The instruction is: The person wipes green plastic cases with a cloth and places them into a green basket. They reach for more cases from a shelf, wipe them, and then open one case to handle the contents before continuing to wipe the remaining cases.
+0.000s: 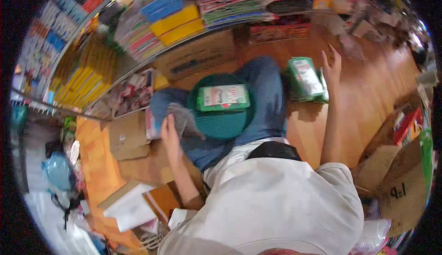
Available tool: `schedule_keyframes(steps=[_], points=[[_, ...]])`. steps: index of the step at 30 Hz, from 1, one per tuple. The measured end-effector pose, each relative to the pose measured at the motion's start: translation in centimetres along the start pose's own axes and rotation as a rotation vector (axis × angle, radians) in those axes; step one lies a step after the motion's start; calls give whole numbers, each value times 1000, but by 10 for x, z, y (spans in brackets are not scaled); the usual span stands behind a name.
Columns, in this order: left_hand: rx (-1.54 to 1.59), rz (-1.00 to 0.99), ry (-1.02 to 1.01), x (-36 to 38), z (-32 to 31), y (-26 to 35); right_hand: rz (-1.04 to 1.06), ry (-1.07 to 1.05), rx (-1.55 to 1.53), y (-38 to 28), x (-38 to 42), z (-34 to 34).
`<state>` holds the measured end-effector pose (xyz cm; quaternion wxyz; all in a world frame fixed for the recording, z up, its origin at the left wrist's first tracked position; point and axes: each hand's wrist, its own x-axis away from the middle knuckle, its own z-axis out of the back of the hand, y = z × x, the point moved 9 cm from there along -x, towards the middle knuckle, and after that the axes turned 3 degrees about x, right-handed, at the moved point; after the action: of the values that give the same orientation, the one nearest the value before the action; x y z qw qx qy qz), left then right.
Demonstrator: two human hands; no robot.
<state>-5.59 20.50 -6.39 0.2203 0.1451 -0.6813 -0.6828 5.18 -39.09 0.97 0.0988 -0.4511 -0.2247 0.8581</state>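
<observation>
A green-and-white packet (224,96) lies flat on a round dark green stool (223,125) between my legs. My left hand (170,137) is left of the stool, its fingers closed on the edge of a greyish see-through plastic bag (185,120) that hangs over my leg. Motion blurs the bag. Out to the right, my right hand (331,64) is raised with its fingers apart and nothing in them. Just left of that hand, a stack of similar green-and-white packets (306,79) rests on the wooden floor.
Shelves with yellow boxes (177,24) and stacked magazines or packs (235,6) line the back. A cardboard box (195,54) sits under the shelf. Open cartons stand at lower left (131,209) and right (391,186). A tray of small items (133,93) is at left.
</observation>
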Motion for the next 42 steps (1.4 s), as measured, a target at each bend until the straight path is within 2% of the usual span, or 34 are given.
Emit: schedule_keyframes(steps=[1, 2, 3, 4, 5, 6, 7, 8, 10, 12, 14, 16, 17, 18, 19, 20, 22, 24, 26, 30, 34, 36, 42], points=[[245, 142, 72, -6, 9, -29, -103, -201, -296, -43, 6, -14], [469, 236, -44, 6, -6, -16, -203, -402, -585, -81, 25, -35], [627, 264, -95, 5, -11, -18, -100, -598, -609, -120, 49, -59], [627, 252, -70, -1, 1, -24, 11, -786, -621, -157, 74, -76], [879, 309, -374, 1, -17, -22, 167, -981, -676, -208, 99, -79], [1120, 358, -695, 12, -32, -9, 340, -1025, -711, -239, 125, -86], [1163, 377, -544, 12, -25, -16, 477, -1106, -689, -258, 151, -100], [1163, 365, -537, 12, -24, -16, 483, -1189, -729, -279, 167, -104], [1557, 539, -360, 9, -17, -28, 579, -1136, -700, -280, 198, -131], [1515, 574, -357, 14, -9, -32, 753, -993, -281, -281, 210, -141], [1139, 254, -243, 8, 15, -22, 779, -991, -245, -282, 207, -146], [1187, 210, -234, 8, 20, -12, 721, -1188, -167, -281, 202, -148], [1228, 172, -230, 9, 23, -6, 728, -1188, -165, -280, 202, -146], [1234, 167, -228, 10, 19, 0, 553, -1203, -466, -281, 194, -140], [1219, 83, -133, 8, 22, 7, 368, -1197, -761, -282, 184, -135], [1203, 0, -35, 7, 25, 14, 377, -1199, -757, -283, 181, -133], [1175, -37, 0, 4, 10, 20, -123, -1344, -981, -270, 183, -138], [1139, -64, 30, 4, -2, 23, -100, -1320, -958, -266, 188, -135], [1168, -29, -30, 3, -21, 27, 108, -1257, -893, -260, 198, -141], [1146, -55, 6, 7, -18, 26, 86, -1391, -885, -265, 206, -133], [1119, -39, 94, 4, 10, 9, 106, -1409, -916, -263, 210, -135], [1075, -119, 62, 7, 20, 13, 109, -1368, -935, -264, 207, -129], [902, -57, 193, 13, 42, -19, 211, -1331, -880, -264, 212, -115]])
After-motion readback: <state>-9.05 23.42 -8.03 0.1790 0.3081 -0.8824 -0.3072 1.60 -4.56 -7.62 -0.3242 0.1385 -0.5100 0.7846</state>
